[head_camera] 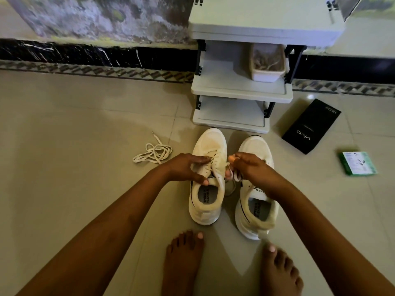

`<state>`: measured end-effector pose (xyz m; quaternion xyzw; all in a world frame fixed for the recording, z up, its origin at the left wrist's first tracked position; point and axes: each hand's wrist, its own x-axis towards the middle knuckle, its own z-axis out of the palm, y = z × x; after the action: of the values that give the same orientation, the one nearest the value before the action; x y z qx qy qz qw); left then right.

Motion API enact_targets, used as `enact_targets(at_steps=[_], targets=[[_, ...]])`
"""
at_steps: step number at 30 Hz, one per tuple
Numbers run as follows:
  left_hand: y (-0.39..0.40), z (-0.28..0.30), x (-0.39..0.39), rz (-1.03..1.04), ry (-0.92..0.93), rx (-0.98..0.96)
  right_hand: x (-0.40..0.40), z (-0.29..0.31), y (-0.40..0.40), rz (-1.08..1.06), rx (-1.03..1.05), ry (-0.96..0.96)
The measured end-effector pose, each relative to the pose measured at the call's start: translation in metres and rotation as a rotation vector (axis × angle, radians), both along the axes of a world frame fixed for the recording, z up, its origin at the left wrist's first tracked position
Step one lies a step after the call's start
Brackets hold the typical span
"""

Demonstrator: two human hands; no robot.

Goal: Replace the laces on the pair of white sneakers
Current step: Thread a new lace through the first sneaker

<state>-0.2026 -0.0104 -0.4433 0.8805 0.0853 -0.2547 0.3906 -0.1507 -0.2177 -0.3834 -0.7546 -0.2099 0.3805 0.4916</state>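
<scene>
Left shoe (208, 178) is steadied at the tongue by left hand (186, 167), fingers curled on it. Lace (236, 176) is pinched by right hand (248, 165) just right of the shoe (the nearer hand), heel-to-toe axis running away from the person. Loose lace (152, 153) lies left of the shoe.

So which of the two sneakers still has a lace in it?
The left sneaker: a lace crosses its eyelets, and both hands work on it. The right sneaker shows no lace I can see.

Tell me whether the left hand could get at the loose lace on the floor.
Probably yes. The loose lace lies on bare floor just beyond the left hand, with nothing between them. But that hand now holds the left sneaker, so it must let go first.
</scene>
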Motion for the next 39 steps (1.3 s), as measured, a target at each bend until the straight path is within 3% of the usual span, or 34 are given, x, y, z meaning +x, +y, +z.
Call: enact_targets(at_steps=[5,9,13,15,19,25,27,32,39], targets=[[0.004,0.000,0.000,0.038,0.004,-0.013,0.002,-0.027,0.004,0.157,-0.457,-0.312],[0.006,0.000,-0.002,0.065,0.005,-0.040,0.001,-0.035,0.012,0.093,-0.458,-0.577],[0.006,0.000,-0.004,0.090,0.015,-0.097,0.004,-0.045,0.020,0.278,-0.562,-0.729],[0.007,-0.001,-0.005,0.079,0.012,-0.093,0.008,-0.042,0.021,0.214,-0.487,-0.610],[0.005,0.002,-0.006,0.066,0.006,-0.073,0.018,-0.014,0.019,-0.132,-0.154,0.034],[0.005,0.021,-0.003,-0.067,0.043,0.111,0.023,0.031,0.021,-0.384,0.263,0.593],[0.003,0.037,0.000,-0.078,0.005,0.121,0.025,0.044,0.025,-0.429,0.334,0.643],[-0.020,0.088,0.000,-0.009,-0.038,-0.312,0.026,0.063,0.037,-0.506,0.410,0.695],[-0.029,0.101,-0.008,0.002,-0.026,-0.306,0.027,0.055,0.022,-0.691,0.405,0.652]])
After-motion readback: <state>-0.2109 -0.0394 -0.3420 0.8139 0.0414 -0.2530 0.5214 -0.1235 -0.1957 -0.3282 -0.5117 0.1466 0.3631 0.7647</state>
